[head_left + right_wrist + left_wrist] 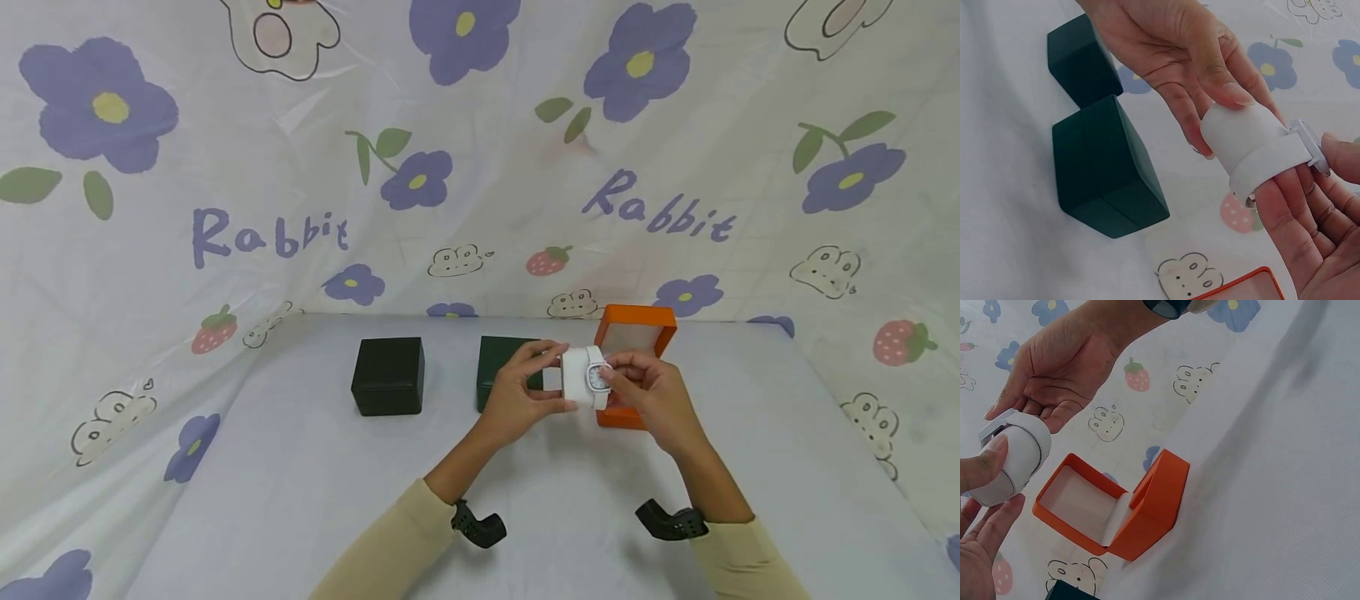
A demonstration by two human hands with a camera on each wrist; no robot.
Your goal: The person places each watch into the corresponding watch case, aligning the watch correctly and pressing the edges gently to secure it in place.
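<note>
A white wristwatch (597, 377) with a pale square-looking face is strapped round a white watch cushion (576, 375), both held up off the table. My left hand (517, 392) grips the cushion's bare end between thumb and fingers. My right hand (660, 396) holds the watch end, its thumb by the watch face and its fingers behind the strap. In the right wrist view the white strap (1272, 165) circles the cushion, with a metal buckle underneath. Behind the hands stands an orange watch box (1154, 512), its lid raised and its lining pale.
A closed dark green box (1107, 169) stands behind my left hand, partly hidden in the head view. Further left sits another closed dark box (388, 375). The white tabletop (300, 500) meets a patterned cloth backdrop (480, 167) at the rear.
</note>
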